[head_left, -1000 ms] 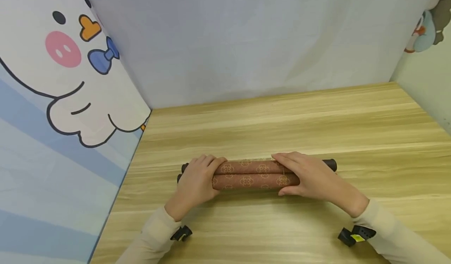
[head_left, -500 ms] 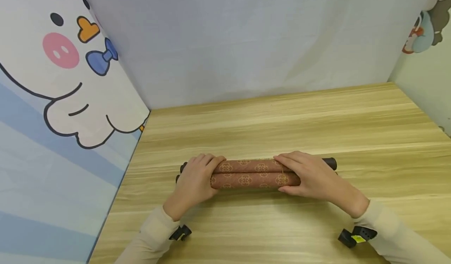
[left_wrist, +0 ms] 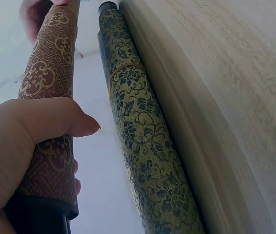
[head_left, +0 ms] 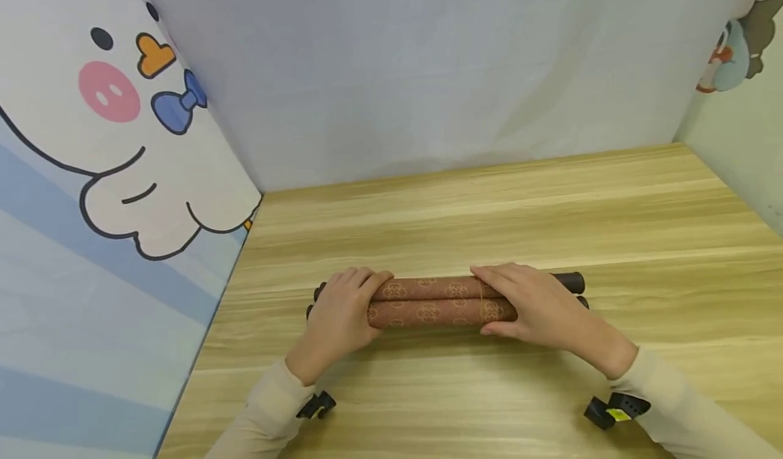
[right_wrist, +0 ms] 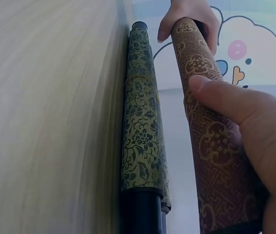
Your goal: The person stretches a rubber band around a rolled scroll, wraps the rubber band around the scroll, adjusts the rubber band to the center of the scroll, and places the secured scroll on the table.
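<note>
Two brown scrolls (head_left: 428,313) with gold flower medallions lie side by side between the hands in the head view. Dark end knobs (head_left: 570,283) stick out past both hands. My left hand (head_left: 342,309) grips the scrolls near the left end, thumb in front. Near the other end my right hand (head_left: 538,306) grips them, its fingertips and thumb at a thin band (head_left: 482,306) around the pair. Both wrist views show green scrolls (right_wrist: 142,126) with dark floral pattern on the tabletop, below the raised brown ones; a band (left_wrist: 128,66) circles them too. The head view hides the green scrolls.
The wood-grain table (head_left: 465,214) runs back to a pale cloth wall (head_left: 416,71). At the left stands a cartoon-printed panel (head_left: 153,194), with a light green wall (head_left: 743,126) at the right. Each sleeved wrist carries a small black camera (head_left: 602,411).
My right hand has shifted slightly left, and the band has moved left with its fingertips. More of the right-hand dark knobs shows. My left hand keeps its place.
</note>
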Demonstrator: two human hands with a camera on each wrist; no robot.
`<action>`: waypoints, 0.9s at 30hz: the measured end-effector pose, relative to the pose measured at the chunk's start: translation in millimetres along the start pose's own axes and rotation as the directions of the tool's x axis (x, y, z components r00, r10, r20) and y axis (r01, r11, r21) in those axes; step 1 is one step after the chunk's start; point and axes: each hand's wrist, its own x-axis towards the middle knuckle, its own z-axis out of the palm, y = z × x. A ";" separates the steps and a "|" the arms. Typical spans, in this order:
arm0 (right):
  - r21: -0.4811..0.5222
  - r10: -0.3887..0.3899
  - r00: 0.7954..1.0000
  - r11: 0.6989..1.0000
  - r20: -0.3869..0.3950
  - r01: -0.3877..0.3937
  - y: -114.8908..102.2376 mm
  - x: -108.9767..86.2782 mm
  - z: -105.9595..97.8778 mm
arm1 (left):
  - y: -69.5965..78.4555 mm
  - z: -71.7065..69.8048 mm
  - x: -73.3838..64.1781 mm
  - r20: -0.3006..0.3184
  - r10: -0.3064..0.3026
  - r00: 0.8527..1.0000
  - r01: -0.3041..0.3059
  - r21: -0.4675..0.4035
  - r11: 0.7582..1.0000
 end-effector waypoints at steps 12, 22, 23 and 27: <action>0.003 -0.031 0.999 0.999 -0.015 0.032 -7.5 9.1 6.9 | 10.0 -2.7 3.5 0.007 0.019 1.000 -0.019 0.034 0.999; -0.001 0.005 1.000 1.000 0.016 -0.005 -2.9 5.2 2.9 | 2.0 0.7 0.6 0.014 -0.014 1.000 0.014 -0.004 1.000; -0.010 0.009 1.000 1.000 0.011 -0.009 -1.8 4.6 2.7 | 0.7 0.9 0.4 0.012 -0.013 1.000 0.013 -0.007 1.000; -0.031 -0.002 1.000 1.000 -0.023 0.001 -0.2 4.1 3.1 | -0.9 0.3 0.6 0.003 -0.003 1.000 0.003 -0.013 1.000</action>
